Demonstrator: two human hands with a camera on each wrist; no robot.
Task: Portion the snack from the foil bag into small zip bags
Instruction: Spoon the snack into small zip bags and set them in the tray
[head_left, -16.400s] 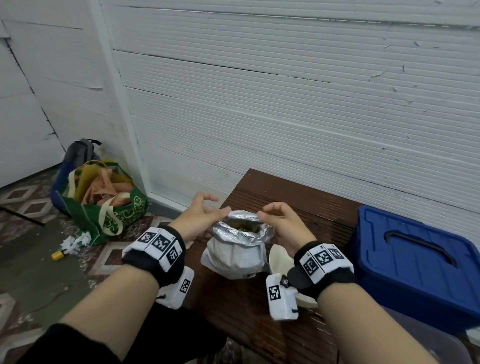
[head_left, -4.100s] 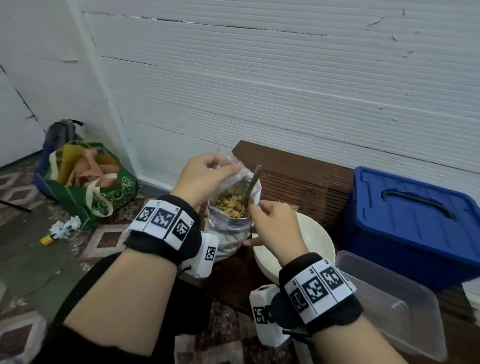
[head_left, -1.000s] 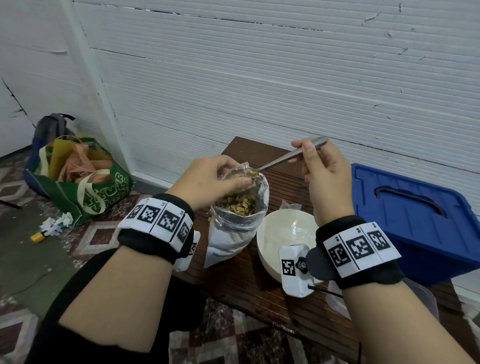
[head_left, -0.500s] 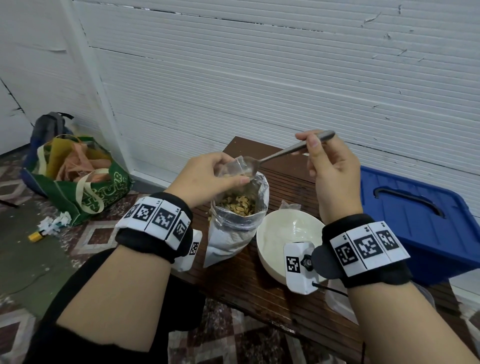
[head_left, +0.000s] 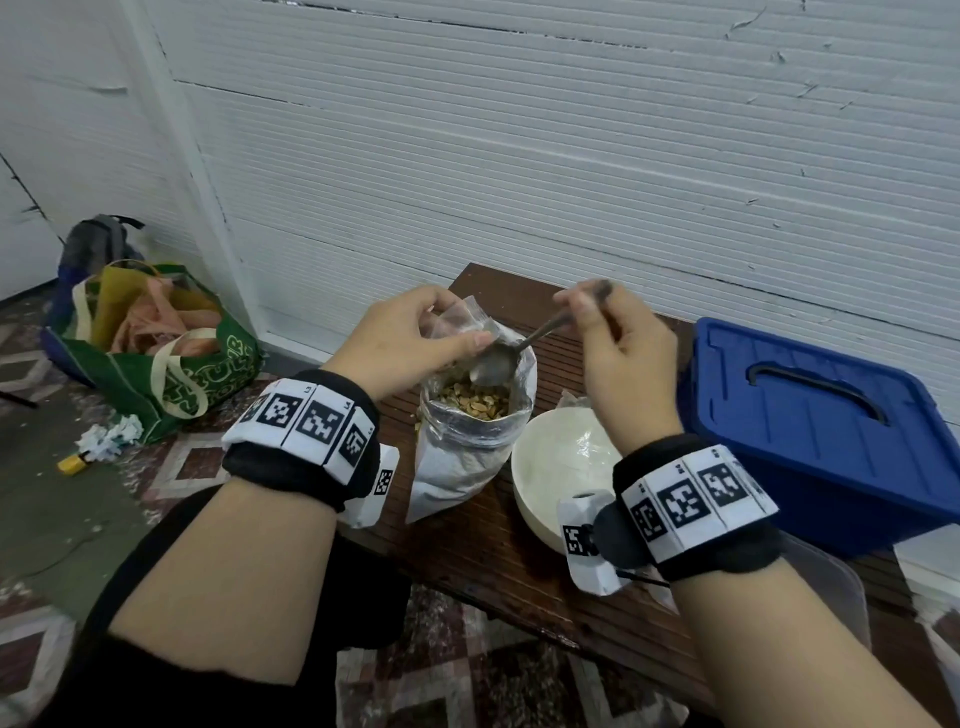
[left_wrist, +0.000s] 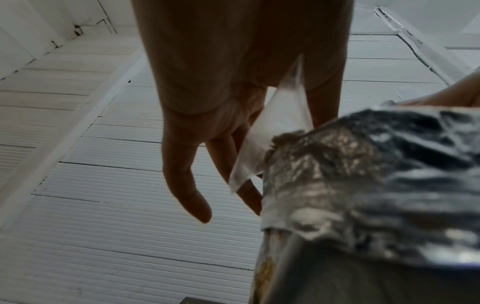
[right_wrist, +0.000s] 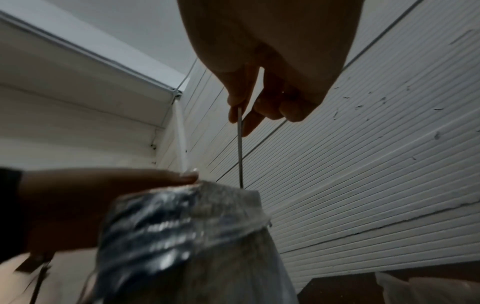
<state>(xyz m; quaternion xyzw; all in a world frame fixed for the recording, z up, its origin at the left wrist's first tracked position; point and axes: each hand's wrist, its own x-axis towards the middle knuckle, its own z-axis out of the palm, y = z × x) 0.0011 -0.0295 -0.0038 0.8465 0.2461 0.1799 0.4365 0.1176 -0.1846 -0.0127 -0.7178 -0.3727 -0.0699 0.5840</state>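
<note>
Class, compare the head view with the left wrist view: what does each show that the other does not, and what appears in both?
Only the head view shows the snack pieces inside the foil bag, the spoon gripped by the right hand, the white bowl and the blue box. Only the left wrist view shows the underside of the left hand, with its fingers hanging down. Both show the foil bag's crumpled rim and the small clear zip bag that the left hand pinches.

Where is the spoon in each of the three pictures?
Head: spoon at centre, its bowl dipping into the foil bag.
Left wrist: not in it.
Right wrist: thin handle at centre, running down from the right hand.
Shared landmark: the foil bag's crinkled rim.
</note>
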